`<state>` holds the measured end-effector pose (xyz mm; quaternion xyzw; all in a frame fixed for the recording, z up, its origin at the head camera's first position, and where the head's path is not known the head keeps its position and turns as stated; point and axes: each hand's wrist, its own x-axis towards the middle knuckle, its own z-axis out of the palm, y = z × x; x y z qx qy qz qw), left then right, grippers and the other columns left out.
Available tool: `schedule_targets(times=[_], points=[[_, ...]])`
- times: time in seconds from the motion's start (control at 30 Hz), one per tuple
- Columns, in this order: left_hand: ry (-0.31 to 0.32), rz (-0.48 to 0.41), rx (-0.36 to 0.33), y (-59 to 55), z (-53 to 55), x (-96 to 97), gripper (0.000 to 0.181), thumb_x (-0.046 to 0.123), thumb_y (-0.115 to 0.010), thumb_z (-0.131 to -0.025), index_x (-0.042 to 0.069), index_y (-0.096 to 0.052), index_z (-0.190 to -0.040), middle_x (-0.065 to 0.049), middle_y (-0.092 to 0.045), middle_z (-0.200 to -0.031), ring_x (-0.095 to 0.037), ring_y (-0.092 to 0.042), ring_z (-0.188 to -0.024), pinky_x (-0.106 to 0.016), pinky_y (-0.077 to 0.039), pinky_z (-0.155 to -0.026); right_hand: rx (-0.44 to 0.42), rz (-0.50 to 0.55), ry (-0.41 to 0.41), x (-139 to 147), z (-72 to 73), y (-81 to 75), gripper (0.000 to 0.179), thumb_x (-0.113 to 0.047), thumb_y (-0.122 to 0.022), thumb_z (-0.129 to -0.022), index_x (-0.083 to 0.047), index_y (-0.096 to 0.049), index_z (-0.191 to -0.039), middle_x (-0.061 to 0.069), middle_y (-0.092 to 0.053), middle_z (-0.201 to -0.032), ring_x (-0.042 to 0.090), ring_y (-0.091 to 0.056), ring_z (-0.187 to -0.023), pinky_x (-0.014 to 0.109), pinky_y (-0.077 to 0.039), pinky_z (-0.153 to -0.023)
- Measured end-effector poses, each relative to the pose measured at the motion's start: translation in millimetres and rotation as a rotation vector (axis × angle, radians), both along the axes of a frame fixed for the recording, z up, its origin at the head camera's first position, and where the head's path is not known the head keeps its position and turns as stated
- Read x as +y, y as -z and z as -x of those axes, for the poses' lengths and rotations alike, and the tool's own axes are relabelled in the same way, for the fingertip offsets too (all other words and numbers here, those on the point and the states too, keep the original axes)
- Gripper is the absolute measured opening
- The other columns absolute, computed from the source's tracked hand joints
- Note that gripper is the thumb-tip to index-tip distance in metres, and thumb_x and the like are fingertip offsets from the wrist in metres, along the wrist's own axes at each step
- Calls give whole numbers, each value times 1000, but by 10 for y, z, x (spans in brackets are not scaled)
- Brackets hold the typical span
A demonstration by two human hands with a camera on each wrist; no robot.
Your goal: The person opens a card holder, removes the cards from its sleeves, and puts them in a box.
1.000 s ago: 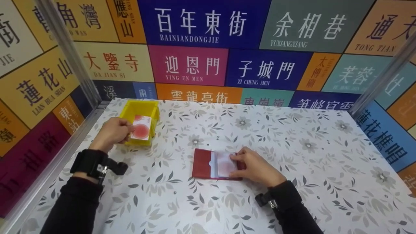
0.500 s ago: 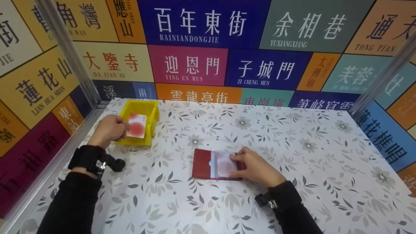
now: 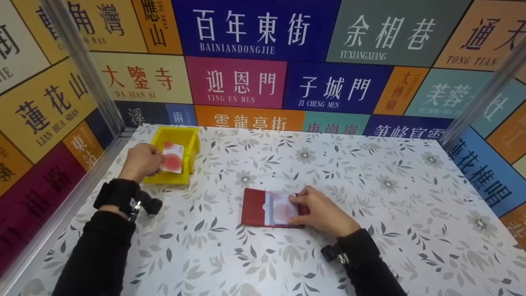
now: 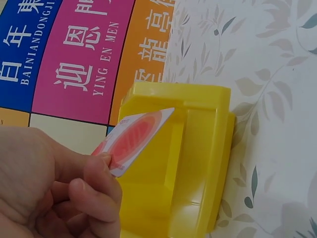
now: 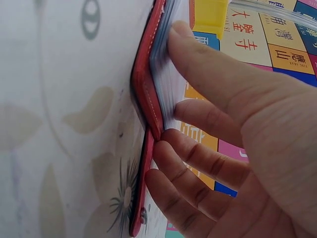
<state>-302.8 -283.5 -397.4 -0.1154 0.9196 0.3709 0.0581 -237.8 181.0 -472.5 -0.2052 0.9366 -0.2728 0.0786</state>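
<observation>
My left hand [image 3: 144, 160] pinches a white card with pink circles [image 3: 172, 158] by its edge, thumb against fingers. That card is tilted over the yellow bin [image 4: 208, 163], whose inside is partly hidden by the hand. My right hand [image 3: 324, 209] rests on an opened red card holder [image 3: 254, 207] lying on the table. Its thumb and index finger touch the clear plastic sleeves [image 3: 281, 207], spaced apart along their right part. In the right wrist view, the other fingers lie by the red cover [image 5: 143, 89] and its snap strap [image 5: 140, 198].
The table [image 3: 390, 246] has a white floral cover. Colourful sign-printed panels [image 3: 254, 33] stand behind and at the sides, with clear corner posts [image 3: 82, 61]. Black camera straps [image 3: 117, 195] are on both wrists.
My left hand, with the card in it, has shifted slightly left and up over the bin, then nearly stopped. The right hand and the card holder stay in place.
</observation>
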Motion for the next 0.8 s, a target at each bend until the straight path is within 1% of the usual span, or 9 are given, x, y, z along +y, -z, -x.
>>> schedule_targets(times=[0.17,0.27,0.4,0.57,0.7,0.8], points=[[32,100,42,28,38,-1,23,13,-56,-102,1,-68,-86,1,-65,-65,-16,-58,-63,-28,-48,-61,10,-2,-7,10,-16,2,73,-34,-92,-84,-3,-63,-144,6,-60,-115,16,-51,-97,31,-45,-85],[37,150,55,40,62,2,25,12,-55,-99,4,-67,-79,2,-64,-62,-18,-57,-63,-29,-45,-60,6,2,-8,8,-22,-2,73,-34,-92,-85,-2,-63,-144,7,-60,-115,16,-50,-96,30,-44,-83],[11,171,34,64,111,20,25,12,-56,-97,6,-64,-75,0,-61,-63,-21,-56,-64,-30,-45,-60,-6,4,1,2,-15,-3,73,-34,-92,-84,-4,-63,-144,7,-59,-114,16,-50,-94,29,-44,-81],[-23,168,15,96,166,48,25,10,-58,-96,7,-59,-71,-1,-56,-62,-21,-53,-60,-30,-44,-58,-17,1,21,-8,0,8,73,-33,-93,-83,-6,-63,-144,5,-59,-113,15,-50,-94,29,-44,-81],[-49,163,5,123,191,61,24,9,-60,-94,8,-56,-70,-1,-53,-61,-21,-52,-60,-30,-43,-58,-15,-3,25,-10,3,13,74,-34,-93,-83,-6,-64,-144,4,-59,-113,16,-51,-95,30,-45,-82],[-58,167,5,147,199,69,27,10,-61,-94,9,-53,-68,0,-48,-60,-21,-49,-58,-31,-41,-56,-9,-6,23,-5,4,11,74,-34,-93,-83,-6,-64,-144,4,-59,-113,16,-51,-95,30,-45,-82]])
